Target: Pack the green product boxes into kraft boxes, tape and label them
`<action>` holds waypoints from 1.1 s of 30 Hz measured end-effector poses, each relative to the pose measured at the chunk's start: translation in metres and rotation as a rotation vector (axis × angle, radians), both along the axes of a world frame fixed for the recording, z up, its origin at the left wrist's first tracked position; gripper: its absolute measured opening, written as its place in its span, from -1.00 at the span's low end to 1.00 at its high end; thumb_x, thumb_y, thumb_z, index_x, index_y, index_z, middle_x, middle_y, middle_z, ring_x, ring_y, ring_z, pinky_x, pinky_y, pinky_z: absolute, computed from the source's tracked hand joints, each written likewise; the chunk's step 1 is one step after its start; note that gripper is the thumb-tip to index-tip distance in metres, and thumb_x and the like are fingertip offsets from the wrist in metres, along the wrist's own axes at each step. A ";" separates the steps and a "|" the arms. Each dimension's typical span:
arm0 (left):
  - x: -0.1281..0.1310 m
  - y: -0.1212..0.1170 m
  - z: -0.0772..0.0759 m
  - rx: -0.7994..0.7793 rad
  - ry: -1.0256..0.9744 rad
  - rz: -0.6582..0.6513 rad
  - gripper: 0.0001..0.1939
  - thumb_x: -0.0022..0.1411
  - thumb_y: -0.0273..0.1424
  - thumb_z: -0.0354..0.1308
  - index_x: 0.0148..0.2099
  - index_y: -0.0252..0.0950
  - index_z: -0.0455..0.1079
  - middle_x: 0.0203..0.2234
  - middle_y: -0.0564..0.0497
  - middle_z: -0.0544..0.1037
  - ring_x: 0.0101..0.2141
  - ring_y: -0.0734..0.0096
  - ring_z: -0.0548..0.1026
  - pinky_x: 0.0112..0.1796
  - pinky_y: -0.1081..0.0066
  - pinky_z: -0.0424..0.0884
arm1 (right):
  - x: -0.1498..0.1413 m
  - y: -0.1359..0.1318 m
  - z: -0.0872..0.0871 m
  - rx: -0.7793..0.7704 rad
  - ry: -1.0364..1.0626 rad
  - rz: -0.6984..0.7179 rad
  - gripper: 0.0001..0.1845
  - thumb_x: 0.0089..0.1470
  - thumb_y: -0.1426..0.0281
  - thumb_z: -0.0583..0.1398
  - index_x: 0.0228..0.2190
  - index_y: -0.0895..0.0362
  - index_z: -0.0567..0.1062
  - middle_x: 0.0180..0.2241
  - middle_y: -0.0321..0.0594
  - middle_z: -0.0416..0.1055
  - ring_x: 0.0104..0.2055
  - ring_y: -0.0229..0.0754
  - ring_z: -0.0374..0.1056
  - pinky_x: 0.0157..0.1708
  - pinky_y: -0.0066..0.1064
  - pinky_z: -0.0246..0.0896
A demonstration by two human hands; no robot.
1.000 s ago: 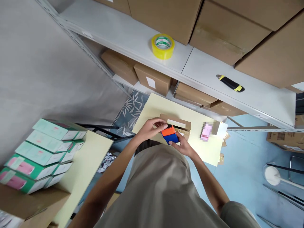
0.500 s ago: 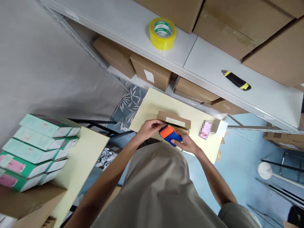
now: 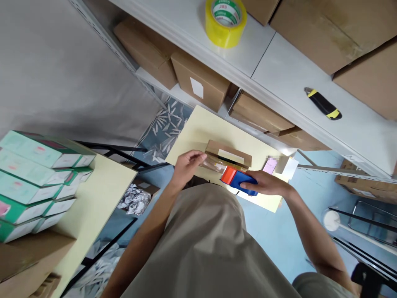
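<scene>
Shelving spans eleven to two o'clock, as we take the tape dispenser for the clock's centre; its pale front lip slants down to the right, and we find no readable print on its taped brown boxes. On the cream work table we see surface showing either side of the carton, its end at three o'clock, with blue floor giving room between four and five; the person's shirt hides the near edge at seven. Stacked green cartons stand at nine, their red marks too small for us to read.

The brown carton sits at eleven, bearing a white label we cannot make out. The tape dispenser, blue with an orange front facing nine, hangs over the table's near edge; the right hand is wrapped round its blue end. At nine, the left hand has thumb and forefinger pinched together. The phone lies at two, its pink screen partly pixelated. At twelve we see a yellow tape roll, its green-and-white core lettering too soft for us to spell, and farther off at two a utility knife. Clear tape stretches from the pinched fingertips to the orange front.
</scene>
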State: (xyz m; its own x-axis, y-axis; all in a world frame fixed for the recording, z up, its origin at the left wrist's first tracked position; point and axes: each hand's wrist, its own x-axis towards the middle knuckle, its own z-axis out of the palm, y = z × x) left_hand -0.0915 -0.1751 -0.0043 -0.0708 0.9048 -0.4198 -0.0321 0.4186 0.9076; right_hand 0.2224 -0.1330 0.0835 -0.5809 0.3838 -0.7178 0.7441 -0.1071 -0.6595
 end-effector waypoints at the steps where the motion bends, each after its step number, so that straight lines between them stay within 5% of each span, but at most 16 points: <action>1: -0.004 0.003 -0.002 0.007 0.011 0.018 -0.52 0.16 0.07 0.40 -0.22 -0.28 0.59 -0.40 -0.03 0.65 -0.35 0.29 0.57 -0.23 0.32 0.55 | 0.003 0.005 0.002 0.000 -0.018 0.000 -0.43 0.32 -0.18 0.23 -0.07 0.07 0.59 -0.28 -0.19 0.62 -0.32 -0.13 0.50 -0.42 -0.36 0.32; 12: -0.012 0.020 -0.036 0.035 0.022 0.142 -0.52 0.13 0.06 0.40 -0.23 -0.29 0.59 -0.39 -0.03 0.64 -0.39 0.34 0.53 -0.26 0.33 0.52 | 0.008 0.044 -0.003 -0.051 -0.046 -0.066 -0.42 0.21 -0.17 0.33 -0.20 0.13 0.59 -0.41 -0.22 0.53 -0.43 -0.19 0.43 -0.52 -0.39 0.28; 23: -0.018 0.029 -0.097 -0.026 0.016 0.224 -0.46 0.01 0.10 0.42 -0.27 -0.30 0.59 -0.52 0.02 0.57 -0.46 0.37 0.50 -0.31 0.35 0.50 | -0.015 0.063 -0.047 -0.099 -0.038 -0.052 -0.35 0.19 -0.24 0.32 -0.15 0.11 0.62 -0.37 -0.18 0.59 -0.38 -0.15 0.46 -0.43 -0.34 0.32; 33: -0.011 0.021 -0.141 -0.112 -0.006 0.215 -0.40 -0.05 0.18 0.43 -0.28 -0.28 0.59 -0.49 0.01 0.59 -0.43 0.37 0.51 -0.28 0.35 0.50 | -0.026 0.062 -0.057 -0.056 0.005 -0.065 -0.43 0.14 -0.16 0.37 -0.12 0.07 0.65 -0.44 -0.21 0.55 -0.39 -0.11 0.45 -0.44 -0.32 0.29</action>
